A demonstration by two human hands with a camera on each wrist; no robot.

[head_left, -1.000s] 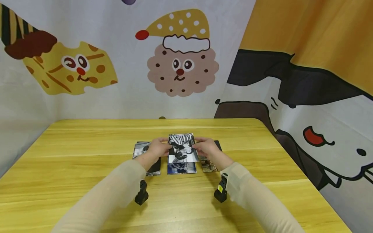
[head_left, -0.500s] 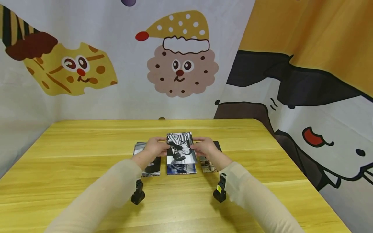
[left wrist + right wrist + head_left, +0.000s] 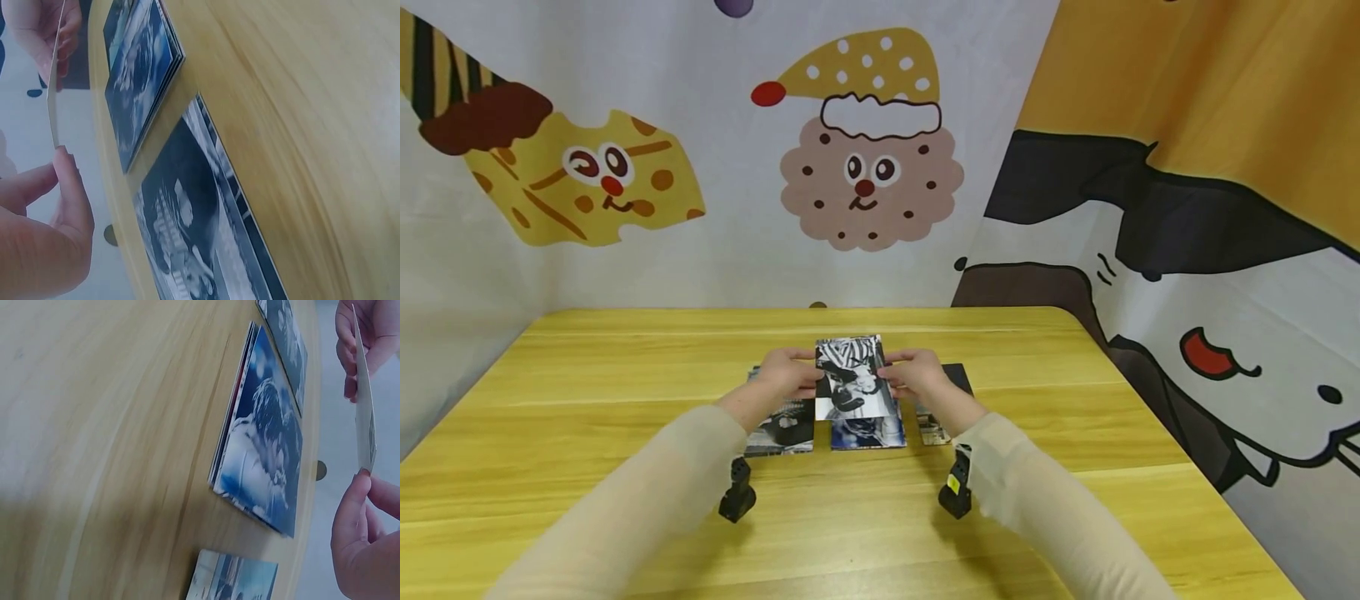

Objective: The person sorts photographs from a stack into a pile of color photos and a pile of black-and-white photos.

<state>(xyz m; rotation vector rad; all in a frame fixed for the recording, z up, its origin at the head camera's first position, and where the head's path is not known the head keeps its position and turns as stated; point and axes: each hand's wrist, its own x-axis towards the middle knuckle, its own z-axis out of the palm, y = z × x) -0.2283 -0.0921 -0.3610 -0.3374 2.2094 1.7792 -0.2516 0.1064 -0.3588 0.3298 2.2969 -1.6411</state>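
Note:
Between my two hands is a black-and-white photo card [image 3: 853, 383], raised above the table and slightly bowed in the left wrist view. My left hand [image 3: 782, 375] pinches its left edge between thumb and fingers. At the opposite edge, my right hand [image 3: 917, 377] pinches it the same way. Below lies a stack of blue-toned photo cards [image 3: 265, 437], partly covered by the raised card in the head view. To its left is a stack of black-and-white photo cards [image 3: 187, 219]. A third pile of photo cards [image 3: 934, 427], partly behind my right hand, lies to the right.
The wooden table [image 3: 850, 533] carries all three piles in a row. A cartoon-printed curtain [image 3: 715, 275] hangs behind its far edge and along the sides. Black wrist cameras [image 3: 737, 492] hang below both sleeves.
Both hands have carried the raised black-and-white photo card to the left and slightly up in the head view, so more of the blue pile's right side shows. The piles stay put.

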